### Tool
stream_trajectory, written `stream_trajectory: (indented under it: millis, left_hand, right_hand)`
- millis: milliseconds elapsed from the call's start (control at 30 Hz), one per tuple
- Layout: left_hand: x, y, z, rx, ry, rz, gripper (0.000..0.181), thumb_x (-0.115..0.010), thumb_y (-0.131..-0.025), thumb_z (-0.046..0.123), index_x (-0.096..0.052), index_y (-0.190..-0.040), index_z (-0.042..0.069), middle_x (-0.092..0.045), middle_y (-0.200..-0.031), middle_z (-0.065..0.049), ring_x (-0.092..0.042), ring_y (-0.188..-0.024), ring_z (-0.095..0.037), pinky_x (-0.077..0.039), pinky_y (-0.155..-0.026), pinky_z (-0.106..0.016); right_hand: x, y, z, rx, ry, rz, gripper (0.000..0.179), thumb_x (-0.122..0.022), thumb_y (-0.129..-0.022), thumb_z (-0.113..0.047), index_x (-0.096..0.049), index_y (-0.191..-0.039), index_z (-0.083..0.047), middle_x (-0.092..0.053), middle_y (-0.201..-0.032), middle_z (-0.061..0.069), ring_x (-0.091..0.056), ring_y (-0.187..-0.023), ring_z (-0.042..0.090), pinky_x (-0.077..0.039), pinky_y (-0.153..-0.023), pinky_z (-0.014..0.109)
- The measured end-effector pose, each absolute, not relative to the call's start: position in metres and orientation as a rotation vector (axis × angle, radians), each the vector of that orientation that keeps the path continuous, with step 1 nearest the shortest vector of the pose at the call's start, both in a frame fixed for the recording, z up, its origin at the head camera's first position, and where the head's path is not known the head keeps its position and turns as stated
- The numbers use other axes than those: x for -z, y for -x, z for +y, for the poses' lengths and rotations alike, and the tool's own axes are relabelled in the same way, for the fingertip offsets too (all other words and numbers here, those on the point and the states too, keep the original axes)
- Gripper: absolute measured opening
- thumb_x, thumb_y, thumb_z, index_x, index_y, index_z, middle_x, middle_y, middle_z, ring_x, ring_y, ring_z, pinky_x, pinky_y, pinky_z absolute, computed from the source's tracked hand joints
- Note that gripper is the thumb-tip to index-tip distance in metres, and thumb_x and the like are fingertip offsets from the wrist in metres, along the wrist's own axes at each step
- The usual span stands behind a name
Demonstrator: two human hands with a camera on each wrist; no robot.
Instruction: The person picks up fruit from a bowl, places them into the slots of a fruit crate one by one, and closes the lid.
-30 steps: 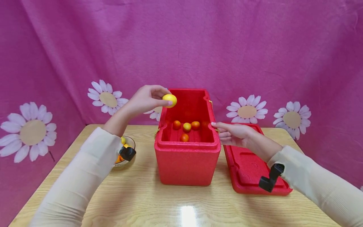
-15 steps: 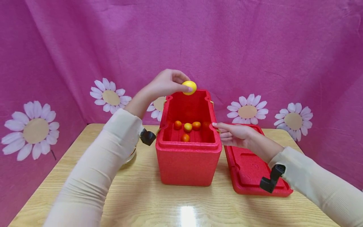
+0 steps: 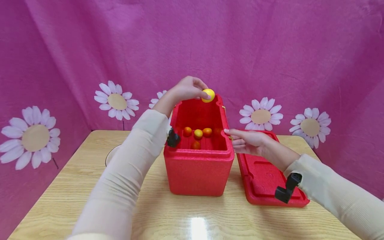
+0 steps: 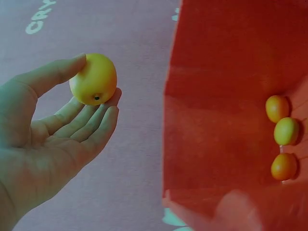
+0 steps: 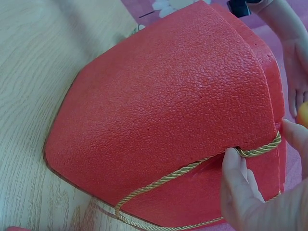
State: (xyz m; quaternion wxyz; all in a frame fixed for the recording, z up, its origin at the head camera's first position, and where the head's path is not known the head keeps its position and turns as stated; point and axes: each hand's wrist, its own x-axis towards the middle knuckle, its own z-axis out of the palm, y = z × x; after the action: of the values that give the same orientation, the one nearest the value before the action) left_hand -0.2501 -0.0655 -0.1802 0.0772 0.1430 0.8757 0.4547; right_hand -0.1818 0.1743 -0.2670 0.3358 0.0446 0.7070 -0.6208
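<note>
Between thumb and fingers, my left hand (image 3: pixel 189 89) pinches a smooth yellow fruit (image 3: pixel 208 95), held up over the far end of a red foam box (image 3: pixel 198 176). The left wrist view shows a small dark spot on the lower side of this fruit, with the other fingers stretched out below it. My right hand (image 3: pixel 250 141) is at the box's right side, thumb tip on the rim and straight fingertips against the outer wall, by a gold rope (image 5: pixel 166 179). Inside the box lie a yellow fruit (image 3: pixel 198 134) and several orange ones, including an orange fruit (image 3: pixel 207 132).
The box's red lid (image 3: pixel 270 180) lies on the wooden table (image 3: pixel 168 216) to the right. At the left, a glass bowl (image 3: pixel 111 155) is mostly hidden behind my left sleeve. A pink curtain (image 3: pixel 192 43) with daisies hangs behind the table.
My left hand has carried the yellow fruit rightward and up from the box's left rim, then slightly down, over the far end. The right hand has stayed at the rim.
</note>
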Motion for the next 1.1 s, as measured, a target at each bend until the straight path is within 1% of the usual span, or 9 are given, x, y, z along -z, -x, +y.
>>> stream_trajectory:
  millis: [167,300,433,667,733,867,933,967,1100]
  left_hand:
    - [0.191,0.258,-0.058,-1.356,-0.428,2.612,0.032,-0.07,-0.085,0.019,-0.064,-0.112,0.004,-0.064,-0.105,-0.007,-0.059,-0.094,-0.019,-0.053,-0.09,-0.028]
    - [0.197,0.261,-0.056,-1.33,-0.424,2.617,0.033,-0.07,-0.085,0.019,-0.064,-0.113,0.003,-0.065,-0.105,-0.008,-0.058,-0.095,-0.019,-0.053,-0.09,-0.028]
    - [0.2,0.261,-0.057,-1.269,-0.398,2.635,0.032,-0.07,-0.086,0.02,-0.064,-0.113,0.004,-0.064,-0.11,-0.011,-0.059,-0.099,-0.023,-0.052,-0.095,-0.032]
    - [0.213,0.262,-0.06,-0.949,-0.333,2.712,0.031,-0.068,-0.086,0.019,-0.066,-0.113,0.005,-0.064,-0.114,-0.011,-0.056,-0.1,-0.022,-0.052,-0.094,-0.032]
    - [0.217,0.264,-0.061,-0.818,-0.327,2.745,0.028,-0.068,-0.085,0.019,-0.068,-0.11,0.005,-0.065,-0.108,-0.009,-0.055,-0.096,-0.02,-0.051,-0.092,-0.031]
    - [0.222,0.265,-0.061,-0.621,-0.356,2.819,0.017,-0.069,-0.083,0.017,-0.07,-0.094,0.005,-0.06,-0.084,-0.002,-0.05,-0.083,-0.015,-0.048,-0.074,-0.023]
    - [0.223,0.265,-0.061,-0.571,-0.356,2.842,0.016,-0.069,-0.082,0.017,-0.07,-0.092,0.004,-0.06,-0.083,-0.001,-0.05,-0.081,-0.015,-0.048,-0.073,-0.022]
    - [0.222,0.264,-0.06,-0.553,-0.352,2.856,0.016,-0.069,-0.082,0.016,-0.07,-0.093,0.004,-0.062,-0.084,-0.002,-0.051,-0.082,-0.015,-0.048,-0.073,-0.022]
    - [0.215,0.263,-0.058,-0.527,-0.32,2.879,0.023,-0.069,-0.082,0.016,-0.07,-0.101,0.003,-0.07,-0.105,-0.009,-0.056,-0.091,-0.018,-0.052,-0.087,-0.03]
  right_hand:
    - [0.266,0.18,0.174,1.613,-0.118,1.846,0.055,-0.059,-0.091,-0.047,-0.047,-0.129,-0.009,-0.074,-0.09,-0.008,-0.071,-0.087,0.008,-0.056,-0.087,0.025]
    - [0.265,0.18,0.173,1.611,-0.115,1.854,0.057,-0.059,-0.091,-0.047,-0.046,-0.132,-0.009,-0.074,-0.092,-0.009,-0.071,-0.09,0.008,-0.055,-0.09,0.025]
    - [0.265,0.178,0.173,1.612,-0.123,1.858,0.058,-0.059,-0.091,-0.047,-0.045,-0.133,-0.008,-0.074,-0.092,-0.009,-0.071,-0.09,0.008,-0.055,-0.09,0.026]
    - [0.267,0.176,0.172,1.627,-0.142,1.86,0.057,-0.06,-0.09,-0.047,-0.046,-0.131,-0.01,-0.073,-0.091,-0.009,-0.071,-0.089,0.009,-0.055,-0.091,0.027]
    - [0.268,0.175,0.172,1.627,-0.135,1.86,0.058,-0.06,-0.09,-0.048,-0.046,-0.131,-0.009,-0.073,-0.092,-0.009,-0.071,-0.089,0.009,-0.055,-0.091,0.027]
    - [0.269,0.176,0.171,1.619,-0.115,1.856,0.062,-0.058,-0.092,-0.046,-0.043,-0.136,-0.005,-0.073,-0.09,-0.008,-0.07,-0.088,0.008,-0.056,-0.088,0.026]
    - [0.268,0.176,0.171,1.614,-0.114,1.862,0.063,-0.058,-0.092,-0.046,-0.043,-0.136,-0.004,-0.073,-0.09,-0.008,-0.07,-0.088,0.008,-0.056,-0.088,0.026]
    - [0.268,0.176,0.17,1.612,-0.115,1.866,0.064,-0.058,-0.092,-0.047,-0.042,-0.137,-0.004,-0.073,-0.089,-0.008,-0.07,-0.088,0.008,-0.056,-0.088,0.026]
    - [0.268,0.176,0.17,1.609,-0.136,1.885,0.065,-0.06,-0.09,-0.048,-0.042,-0.136,-0.005,-0.073,-0.09,-0.008,-0.071,-0.09,0.009,-0.055,-0.089,0.026]
